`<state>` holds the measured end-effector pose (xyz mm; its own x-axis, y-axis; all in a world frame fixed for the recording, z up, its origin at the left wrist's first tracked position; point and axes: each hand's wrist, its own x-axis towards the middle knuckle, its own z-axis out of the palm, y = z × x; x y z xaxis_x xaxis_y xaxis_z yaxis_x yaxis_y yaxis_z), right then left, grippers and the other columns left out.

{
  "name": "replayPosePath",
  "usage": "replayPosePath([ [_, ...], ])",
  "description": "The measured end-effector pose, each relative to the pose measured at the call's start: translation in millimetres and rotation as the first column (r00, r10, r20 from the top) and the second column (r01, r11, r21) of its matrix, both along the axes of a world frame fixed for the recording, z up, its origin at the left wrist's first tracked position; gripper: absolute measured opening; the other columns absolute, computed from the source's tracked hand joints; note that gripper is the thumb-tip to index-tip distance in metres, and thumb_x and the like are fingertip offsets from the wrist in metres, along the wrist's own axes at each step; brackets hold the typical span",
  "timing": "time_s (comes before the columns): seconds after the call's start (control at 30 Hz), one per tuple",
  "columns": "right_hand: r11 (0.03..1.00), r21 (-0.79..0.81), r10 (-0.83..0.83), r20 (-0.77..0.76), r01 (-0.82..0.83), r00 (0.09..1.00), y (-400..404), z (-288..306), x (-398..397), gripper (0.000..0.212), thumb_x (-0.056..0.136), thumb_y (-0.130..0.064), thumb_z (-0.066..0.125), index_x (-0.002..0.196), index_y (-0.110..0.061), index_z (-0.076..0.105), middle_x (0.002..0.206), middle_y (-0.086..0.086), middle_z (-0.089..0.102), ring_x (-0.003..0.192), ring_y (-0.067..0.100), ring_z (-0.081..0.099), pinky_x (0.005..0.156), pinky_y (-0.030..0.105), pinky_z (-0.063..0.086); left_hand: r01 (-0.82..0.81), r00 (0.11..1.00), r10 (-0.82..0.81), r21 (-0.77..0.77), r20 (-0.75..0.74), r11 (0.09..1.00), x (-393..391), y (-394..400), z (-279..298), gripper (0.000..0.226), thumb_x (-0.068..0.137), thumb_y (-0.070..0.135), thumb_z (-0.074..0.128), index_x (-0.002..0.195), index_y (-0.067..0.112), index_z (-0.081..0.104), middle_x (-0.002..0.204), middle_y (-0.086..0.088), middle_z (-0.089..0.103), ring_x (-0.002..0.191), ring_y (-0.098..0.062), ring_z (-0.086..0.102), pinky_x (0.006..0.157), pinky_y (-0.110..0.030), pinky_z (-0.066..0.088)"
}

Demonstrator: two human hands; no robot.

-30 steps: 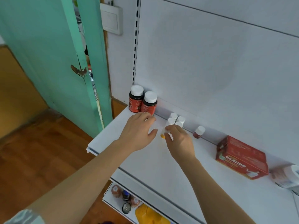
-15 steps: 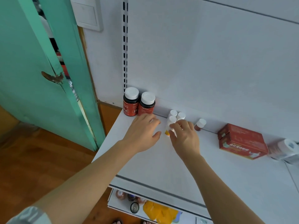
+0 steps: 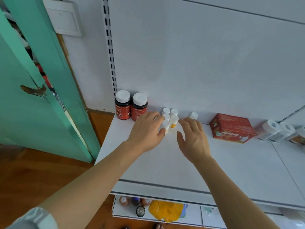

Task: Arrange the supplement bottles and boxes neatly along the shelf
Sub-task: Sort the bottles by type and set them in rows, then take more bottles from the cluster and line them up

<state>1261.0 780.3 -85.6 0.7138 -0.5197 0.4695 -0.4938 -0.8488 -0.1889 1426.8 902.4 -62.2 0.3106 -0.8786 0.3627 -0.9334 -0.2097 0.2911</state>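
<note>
Two dark red bottles with white caps stand at the back left corner of the white shelf. Beside them is a cluster of several small white-capped bottles. My left hand rests against the cluster's left side, thumb touching the front small bottle. My right hand hovers just right of the cluster, fingers spread, holding nothing. One more small bottle stands behind my right fingers. A red box lies further right, with lying white bottles beyond it.
A green door stands ajar left of the shelf. The white back panel rises behind the bottles. A lower shelf holds small bottles and a yellow packet. Wooden floor lies at the bottom left.
My right hand has let go of the small bottle, drawn back to the right and opened. The left hand stays against the cluster. The camera has shifted closer.
</note>
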Motion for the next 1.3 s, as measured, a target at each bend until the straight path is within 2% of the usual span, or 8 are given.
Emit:
replayPosePath([
  [0.1, 0.993, -0.029, -0.116, -0.075, 0.114, 0.99, 6.0, 8.6, -25.5, 0.041, 0.09, -0.025, 0.06, 0.127, -0.007, 0.06, 0.134, 0.016, 0.055, 0.126, 0.039, 0.047, 0.099, 0.052, 0.046, 0.032, 0.999, -0.031, -0.03, 0.034, 0.999, -20.8, -13.3, 5.8, 0.034, 0.086, 0.03, 0.061, 0.115, 0.011, 0.061, 0.109, -0.003, 0.06, 0.102, -0.027, 0.056, 0.084, -0.039, 0.046],
  [0.23, 0.965, -0.068, -0.263, -0.174, 0.255, 0.949, 10.4, 25.7, -71.3, 0.049, 0.092, -0.038, 0.059, 0.133, -0.01, 0.056, 0.144, 0.017, 0.049, 0.139, 0.039, 0.037, 0.112, 0.05, 0.034, 0.075, 0.994, -0.073, -0.025, 0.078, 0.997, -65.1, -36.3, 16.3, 0.04, 0.088, 0.036, 0.06, 0.119, 0.012, 0.06, 0.118, -0.005, 0.058, 0.115, -0.028, 0.052, 0.09, -0.041, 0.045],
  [0.37, 0.922, -0.053, -0.385, -0.216, 0.383, 0.897, 2.4, 39.7, -133.4, 0.058, 0.093, -0.046, 0.052, 0.139, -0.011, 0.05, 0.148, 0.018, 0.044, 0.142, 0.039, 0.032, 0.114, 0.051, 0.032, 0.169, 0.981, -0.164, -0.035, 0.107, 0.985, -128.1, -61.7, 30.0, 0.047, 0.09, 0.039, 0.058, 0.127, 0.01, 0.057, 0.124, -0.008, 0.057, 0.121, -0.03, 0.049, 0.098, -0.043, 0.045],
  [0.5, 0.876, -0.014, -0.468, -0.264, 0.482, 0.843, -4.9, 47.9, -214.1, 0.066, 0.096, -0.054, 0.043, 0.148, -0.014, 0.039, 0.156, 0.016, 0.034, 0.147, 0.036, 0.023, 0.118, 0.048, 0.023, 0.211, 0.971, -0.21, 0.002, 0.114, 0.978, -203.7, -87.1, 39.6, 0.055, 0.094, 0.044, 0.052, 0.139, 0.013, 0.048, 0.139, -0.008, 0.05, 0.132, -0.03, 0.042, 0.107, -0.047, 0.04],
  [0.7, 0.806, 0.006, -0.574, -0.239, 0.592, 0.784, -23.6, 60.9, -355.5, 0.065, 0.098, -0.053, 0.04, 0.148, -0.013, 0.039, 0.156, 0.016, 0.034, 0.147, 0.036, 0.023, 0.118, 0.049, 0.025, 0.331, 0.935, -0.33, 0.011, 0.128, 0.943, -335.1, -130.2, 49.5, 0.058, 0.093, 0.047, 0.045, 0.142, 0.015, 0.043, 0.144, -0.008, 0.045, 0.135, -0.03, 0.037, 0.11, -0.047, 0.034],
  [0.9, 0.68, 0.069, -0.696, -0.253, 0.73, 0.672, -41.8, 71.2, -483.3, 0.068, 0.099, -0.057, 0.032, 0.154, -0.018, 0.025, 0.162, 0.01, 0.021, 0.151, 0.031, 0.009, 0.122, 0.046, 0.014, 0.47, 0.872, -0.473, 0.054, 0.122, 0.881, -459.8, -176.9, 54.3, 0.061, 0.095, 0.048, 0.043, 0.147, 0.017, 0.038, 0.153, -0.012, 0.037, 0.143, -0.03, 0.027, 0.117, -0.044, 0.024],
  [1.07, 0.564, 0.106, -0.78, -0.26, 0.819, 0.57, -71.0, 71.4, -573.2, 0.068, 0.099, -0.058, 0.03, 0.154, -0.02, 0.022, 0.163, 0.009, 0.017, 0.151, 0.029, 0.007, 0.123, 0.044, 0.012, 0.588, 0.795, -0.594, 0.08, 0.126, 0.805, -554.7, -233.3, 56.3, 0.061, 0.096, 0.049, 0.044, 0.149, 0.018, 0.036, 0.155, -0.011, 0.034, 0.144, -0.029, 0.024, 0.118, -0.043, 0.02],
  [1.3, 0.399, 0.049, -0.868, -0.301, 0.916, 0.394, -136.7, 77.8, -688.8, 0.068, 0.099, -0.059, 0.028, 0.154, -0.019, 0.023, 0.162, 0.01, 0.02, 0.151, 0.03, 0.009, 0.122, 0.044, 0.01, 0.715, 0.693, -0.718, 0.073, 0.061, 0.696, -682.8, -332.4, 52.3, 0.061, 0.097, 0.051, 0.04, 0.15, 0.022, 0.033, 0.158, -0.008, 0.03, 0.146, -0.026, 0.02, 0.12, -0.042, 0.018],
])
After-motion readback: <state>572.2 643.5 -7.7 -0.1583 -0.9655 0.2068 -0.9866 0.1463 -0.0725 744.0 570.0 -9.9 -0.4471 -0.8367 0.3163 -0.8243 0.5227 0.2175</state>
